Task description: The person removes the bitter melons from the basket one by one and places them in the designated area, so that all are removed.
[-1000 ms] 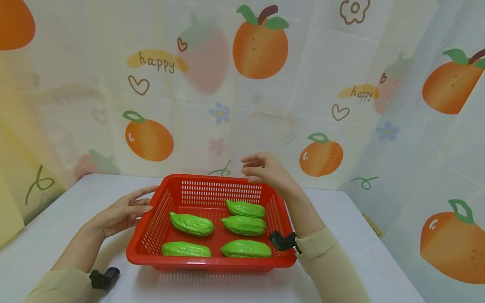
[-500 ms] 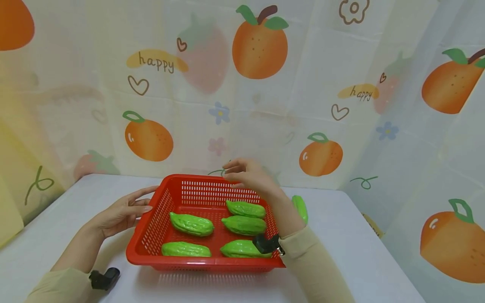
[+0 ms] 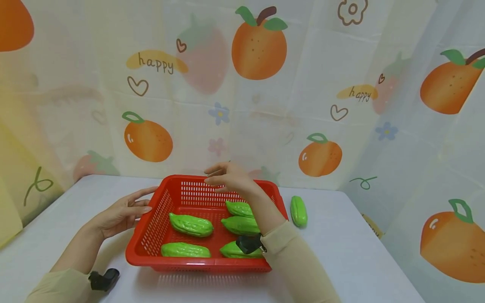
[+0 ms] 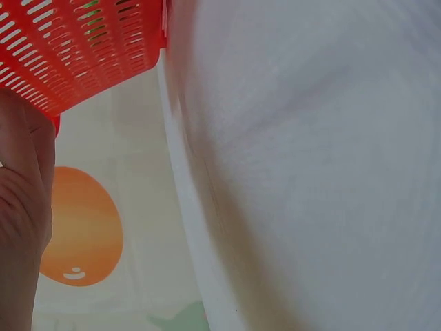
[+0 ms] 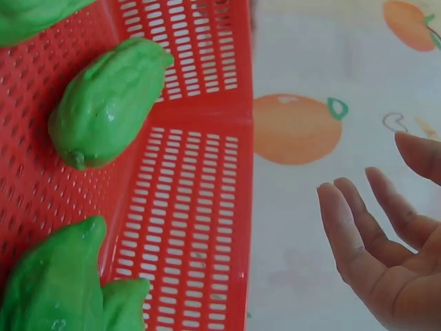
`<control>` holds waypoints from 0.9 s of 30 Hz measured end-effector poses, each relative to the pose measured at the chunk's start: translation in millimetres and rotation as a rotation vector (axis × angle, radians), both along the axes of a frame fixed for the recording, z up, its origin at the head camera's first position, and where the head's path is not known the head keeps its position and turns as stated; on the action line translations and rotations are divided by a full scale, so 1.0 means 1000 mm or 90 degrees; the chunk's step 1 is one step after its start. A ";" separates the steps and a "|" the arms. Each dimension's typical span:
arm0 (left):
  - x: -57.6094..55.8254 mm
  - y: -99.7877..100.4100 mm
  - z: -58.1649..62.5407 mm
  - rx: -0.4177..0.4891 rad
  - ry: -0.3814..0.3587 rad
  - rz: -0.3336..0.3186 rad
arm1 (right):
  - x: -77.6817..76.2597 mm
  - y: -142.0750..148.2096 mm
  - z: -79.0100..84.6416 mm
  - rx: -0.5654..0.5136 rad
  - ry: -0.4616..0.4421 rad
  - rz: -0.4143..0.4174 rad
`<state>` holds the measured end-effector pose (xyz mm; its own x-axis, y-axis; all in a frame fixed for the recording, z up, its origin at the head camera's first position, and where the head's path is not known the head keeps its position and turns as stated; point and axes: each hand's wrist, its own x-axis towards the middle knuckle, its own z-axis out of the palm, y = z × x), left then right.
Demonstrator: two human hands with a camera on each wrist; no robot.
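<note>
- I count one red basket on the white tabletop, sitting near its middle.
- I count six green bitter gourds in all: five lie inside the basket, and one gourd lies alone on the tabletop just beside the basket's right wall.
- Inside the basket, two gourds lie on the left, the far-left gourd and the near-left gourd, with three more in a column on the right.
- My left hand rests against the basket's left rim, fingers straight and relaxed, so that grip is loose and clasps nothing.
- My right hand hovers over the basket's far rim, fingers spread and slightly bent, holding nothing; the right wrist view shows the palm bare.
- My right forearm crosses the right column and hides part of all three gourds there, most of all the nearest one.
- One black wrist mount sits on each sleeve.
- The left wrist view shows only a corner of the basket, the edge of my hand and blurred tabletop.
- The right wrist view cuts off the gourds at its left and lower edges.
</note>
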<state>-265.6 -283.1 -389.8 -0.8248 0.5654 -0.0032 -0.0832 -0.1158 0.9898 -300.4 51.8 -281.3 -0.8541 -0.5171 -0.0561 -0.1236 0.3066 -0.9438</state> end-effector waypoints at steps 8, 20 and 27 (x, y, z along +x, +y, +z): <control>0.001 0.002 0.000 -0.007 -0.008 0.012 | 0.000 -0.011 -0.008 0.041 0.028 -0.002; 0.001 0.002 0.000 -0.008 -0.005 0.017 | -0.009 -0.017 -0.036 0.086 -0.021 0.052; 0.001 0.000 -0.001 -0.009 -0.003 0.018 | -0.008 -0.018 -0.045 0.127 -0.041 0.074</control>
